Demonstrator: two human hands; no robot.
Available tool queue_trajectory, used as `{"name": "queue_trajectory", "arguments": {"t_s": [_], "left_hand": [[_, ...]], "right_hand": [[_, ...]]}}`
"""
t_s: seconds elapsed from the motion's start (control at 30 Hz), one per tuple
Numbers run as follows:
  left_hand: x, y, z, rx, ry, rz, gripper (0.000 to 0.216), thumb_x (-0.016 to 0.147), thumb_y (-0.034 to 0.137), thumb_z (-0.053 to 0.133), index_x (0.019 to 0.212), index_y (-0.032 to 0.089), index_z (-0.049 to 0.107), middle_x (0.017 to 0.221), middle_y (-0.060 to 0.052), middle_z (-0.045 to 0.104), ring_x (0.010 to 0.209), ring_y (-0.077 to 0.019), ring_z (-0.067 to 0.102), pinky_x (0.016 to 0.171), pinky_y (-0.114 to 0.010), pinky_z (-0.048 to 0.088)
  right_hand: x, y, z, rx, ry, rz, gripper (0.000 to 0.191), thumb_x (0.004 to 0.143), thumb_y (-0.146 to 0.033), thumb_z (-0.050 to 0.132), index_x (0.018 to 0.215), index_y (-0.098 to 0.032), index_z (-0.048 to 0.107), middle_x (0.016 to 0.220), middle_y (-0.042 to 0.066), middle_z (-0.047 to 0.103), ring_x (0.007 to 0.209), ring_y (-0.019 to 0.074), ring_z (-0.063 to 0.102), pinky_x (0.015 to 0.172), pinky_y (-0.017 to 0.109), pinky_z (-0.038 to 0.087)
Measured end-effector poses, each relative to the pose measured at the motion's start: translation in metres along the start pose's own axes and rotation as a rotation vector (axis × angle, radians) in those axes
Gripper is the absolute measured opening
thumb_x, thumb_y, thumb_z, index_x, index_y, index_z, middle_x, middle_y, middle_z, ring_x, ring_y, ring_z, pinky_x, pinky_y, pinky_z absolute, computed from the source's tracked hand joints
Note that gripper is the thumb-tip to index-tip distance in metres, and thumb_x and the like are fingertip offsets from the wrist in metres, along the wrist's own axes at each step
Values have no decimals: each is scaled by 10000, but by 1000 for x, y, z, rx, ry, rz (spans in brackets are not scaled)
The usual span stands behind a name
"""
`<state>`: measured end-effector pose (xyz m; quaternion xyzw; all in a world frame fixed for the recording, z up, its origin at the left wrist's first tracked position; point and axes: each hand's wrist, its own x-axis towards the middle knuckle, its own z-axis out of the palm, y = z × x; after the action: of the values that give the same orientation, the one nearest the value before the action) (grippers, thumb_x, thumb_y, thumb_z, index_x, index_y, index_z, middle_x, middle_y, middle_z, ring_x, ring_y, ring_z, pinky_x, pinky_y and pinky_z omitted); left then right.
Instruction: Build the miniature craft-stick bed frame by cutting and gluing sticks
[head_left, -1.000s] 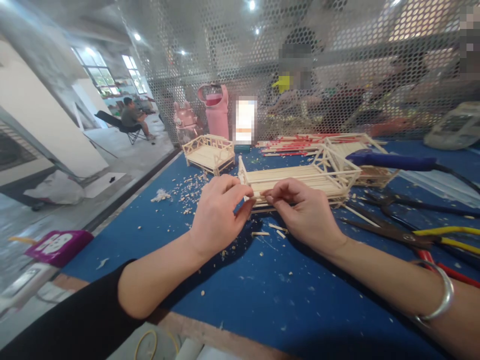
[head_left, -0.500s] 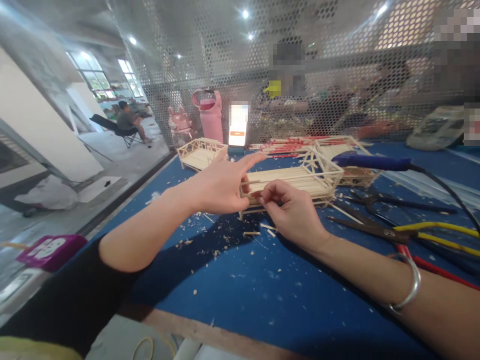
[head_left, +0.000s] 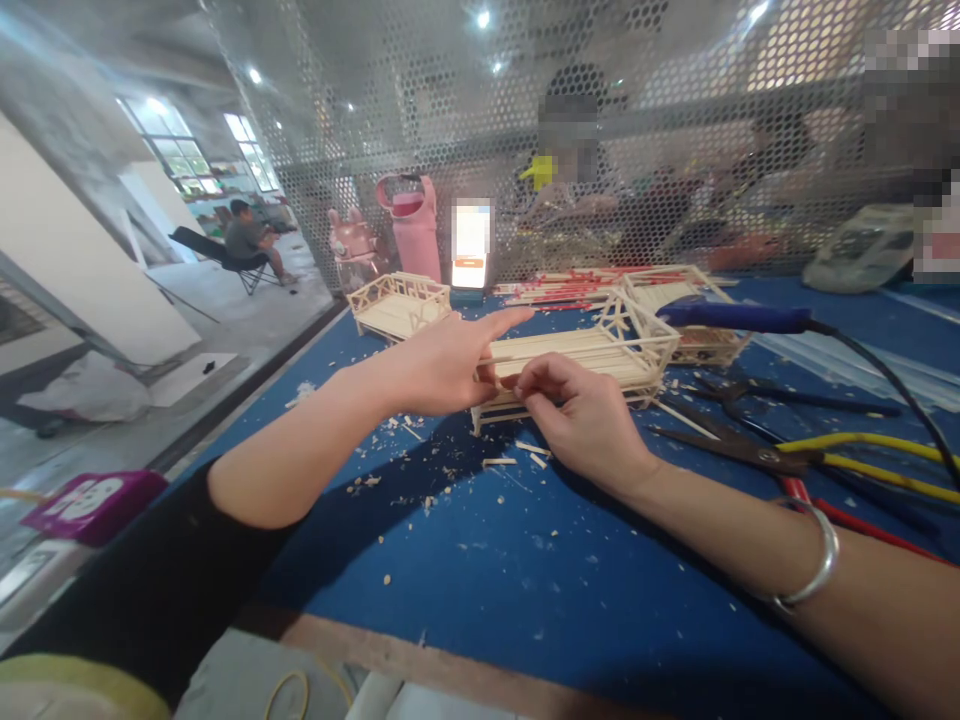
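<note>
Head view, and both hands are at work on a pale, slatted wooden-stick frame shaped like a small bed, standing mid-counter with its short legs on the blue surface. Left hand at the near left end: forefinger stretched out above the frame, other fingers bent down at the corner, though whether they grip it I cannot tell. Right hand is just beside, thumb and forefinger brought together in a pinch at the front edge; whether a piece sits between them is too small to tell. Loose stick offcuts lie just in front. Over on the right, a blue-handled corded tool has its front end by the frame's far corner, and dark-bladed shears with yellow handles lie nearer. Behind left sits a smaller pale stick-built frame; at the back, a lit phone stands upright between a pink bottle and a pile of red-and-cream sticks.
</note>
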<state>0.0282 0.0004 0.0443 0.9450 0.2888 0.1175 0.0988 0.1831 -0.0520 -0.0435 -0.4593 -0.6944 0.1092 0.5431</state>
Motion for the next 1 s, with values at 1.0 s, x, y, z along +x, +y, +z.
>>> {"name": "queue_trajectory", "arguments": {"t_s": [1.0], "left_hand": [[0, -3, 1, 101, -118, 48, 759, 724, 178, 503, 1413, 170, 184, 827, -32, 690, 777, -172, 588, 750, -283, 393]], "right_hand": [[13, -44, -24, -573, -848, 269, 178, 723, -135, 573, 557, -179, 618, 505, -18, 575, 479, 103, 463, 494, 235, 311]]}}
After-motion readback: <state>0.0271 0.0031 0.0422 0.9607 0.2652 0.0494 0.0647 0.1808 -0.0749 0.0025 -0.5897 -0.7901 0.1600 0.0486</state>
